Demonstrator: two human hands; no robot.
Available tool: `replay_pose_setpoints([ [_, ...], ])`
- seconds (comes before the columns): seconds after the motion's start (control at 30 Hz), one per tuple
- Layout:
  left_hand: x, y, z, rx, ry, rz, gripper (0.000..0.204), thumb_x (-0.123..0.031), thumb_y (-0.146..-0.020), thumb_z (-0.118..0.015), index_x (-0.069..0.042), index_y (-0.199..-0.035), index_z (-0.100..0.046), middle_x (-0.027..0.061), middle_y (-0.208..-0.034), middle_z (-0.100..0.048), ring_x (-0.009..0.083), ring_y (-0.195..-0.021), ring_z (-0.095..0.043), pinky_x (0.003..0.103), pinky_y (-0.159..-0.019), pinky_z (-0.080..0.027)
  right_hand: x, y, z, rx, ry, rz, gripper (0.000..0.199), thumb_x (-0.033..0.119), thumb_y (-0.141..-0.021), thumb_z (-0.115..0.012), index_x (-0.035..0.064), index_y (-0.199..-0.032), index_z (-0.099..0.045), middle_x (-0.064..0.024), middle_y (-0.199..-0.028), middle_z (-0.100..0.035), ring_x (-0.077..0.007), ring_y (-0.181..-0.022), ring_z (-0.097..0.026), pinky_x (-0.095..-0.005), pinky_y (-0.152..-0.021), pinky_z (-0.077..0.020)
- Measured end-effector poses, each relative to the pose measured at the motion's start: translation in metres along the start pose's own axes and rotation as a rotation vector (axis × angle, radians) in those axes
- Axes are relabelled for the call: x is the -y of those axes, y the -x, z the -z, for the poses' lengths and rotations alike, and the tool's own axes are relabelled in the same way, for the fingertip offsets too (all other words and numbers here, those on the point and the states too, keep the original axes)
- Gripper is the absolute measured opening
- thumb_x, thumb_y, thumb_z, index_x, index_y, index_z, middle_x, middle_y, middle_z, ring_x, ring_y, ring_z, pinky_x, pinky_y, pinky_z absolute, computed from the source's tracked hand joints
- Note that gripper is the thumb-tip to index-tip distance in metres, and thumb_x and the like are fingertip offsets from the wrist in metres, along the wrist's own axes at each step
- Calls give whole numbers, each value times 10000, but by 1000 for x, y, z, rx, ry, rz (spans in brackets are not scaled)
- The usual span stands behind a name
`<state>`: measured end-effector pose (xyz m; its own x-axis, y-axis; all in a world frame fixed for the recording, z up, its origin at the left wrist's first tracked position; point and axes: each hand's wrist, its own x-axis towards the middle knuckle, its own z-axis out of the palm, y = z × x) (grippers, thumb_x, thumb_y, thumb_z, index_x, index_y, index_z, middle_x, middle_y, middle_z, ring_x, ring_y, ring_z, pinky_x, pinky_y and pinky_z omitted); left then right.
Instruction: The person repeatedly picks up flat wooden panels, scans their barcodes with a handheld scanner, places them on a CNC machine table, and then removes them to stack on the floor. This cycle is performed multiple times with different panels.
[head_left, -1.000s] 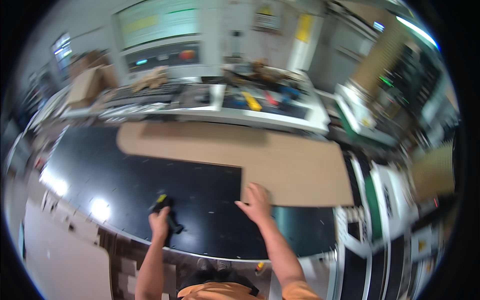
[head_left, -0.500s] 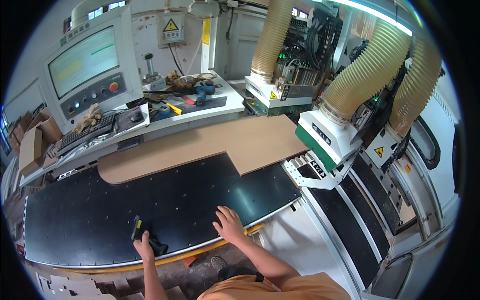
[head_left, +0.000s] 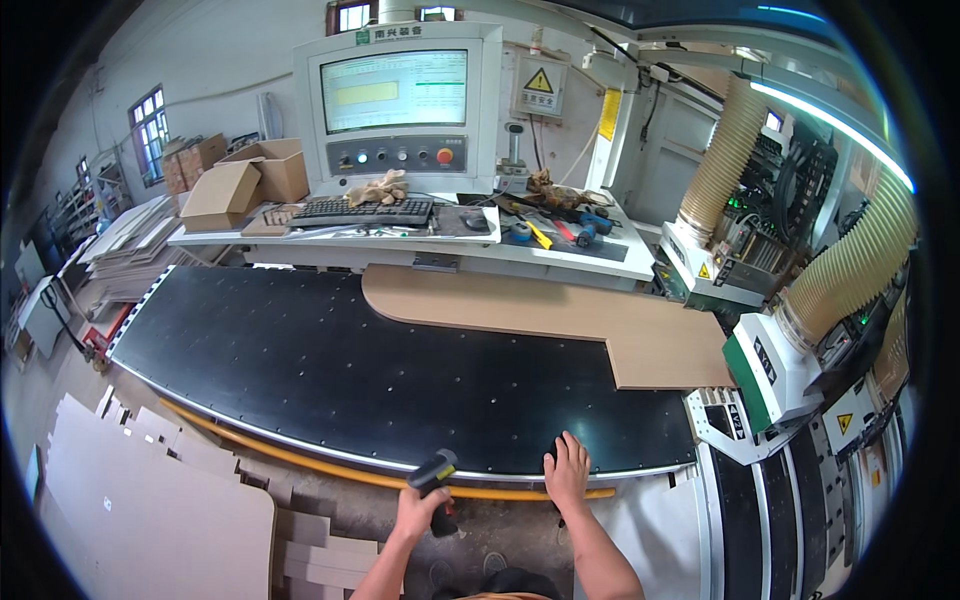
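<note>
A black and grey handheld barcode scanner with a yellow label is in my left hand. My fingers wrap its grip, and its head points up and to the right, over the front edge of the black machine table. My right hand rests at that same edge farther right, fingers stretched out over the dark surface. A small dark patch shows beside its thumb side; I cannot tell what it is. Beyond both hands lies a light brown panel, rounded at its left end and stepped at its right.
A control console with a screen stands behind a desk holding a keyboard, gloves and hand tools. White dust hoods with ribbed hoses flank the right side. A yellow rail runs below the table's front. Cut boards lie at lower left.
My view has swung left, bringing the console toward the middle. The scanner has been raised and turned, and now sits at the table's front edge. My right hand has drawn back to that edge.
</note>
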<state>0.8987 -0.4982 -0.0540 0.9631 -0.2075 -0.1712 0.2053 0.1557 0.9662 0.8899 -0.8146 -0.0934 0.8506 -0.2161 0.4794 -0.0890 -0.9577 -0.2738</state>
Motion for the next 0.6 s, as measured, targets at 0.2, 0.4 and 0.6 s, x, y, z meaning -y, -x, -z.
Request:
replay_pose_setpoints([
  [0.2, -7, 74, -46, 62, -30, 90, 314, -155, -817, -757, 33, -1060, -693, 23, -829, -694, 96, -777, -615, 269, -720, -495, -7, 1, -2, 6, -17, -2, 413, 244, -920, -640, 10, -1258, -599, -141, -1435, -511, -348, -1361, -432, -503, -1145, -318],
  [0.4, -27, 112, -104, 298, -46, 145, 306, -162, -851, -773, 20, -1076, -677, -12, -813, -642, 75, -750, -551, 257, -686, -468, -14, 4, 2, 36, -80, 55, 417, 250, -929, -631, 5, -1265, -598, -147, -1446, -503, -354, -1366, -424, -492, -1147, -314],
  [0.6, -37, 135, -135, 443, -195, 141, 372, -133, -851, -783, -9, -1187, -681, 24, -993, -714, 106, -871, -618, 270, -817, -514, -14, 4, 4, 64, -79, 42, 434, 276, -938, -626, 19, -1285, -584, -159, -1446, -495, -364, -1379, -415, -534, -1159, -299],
])
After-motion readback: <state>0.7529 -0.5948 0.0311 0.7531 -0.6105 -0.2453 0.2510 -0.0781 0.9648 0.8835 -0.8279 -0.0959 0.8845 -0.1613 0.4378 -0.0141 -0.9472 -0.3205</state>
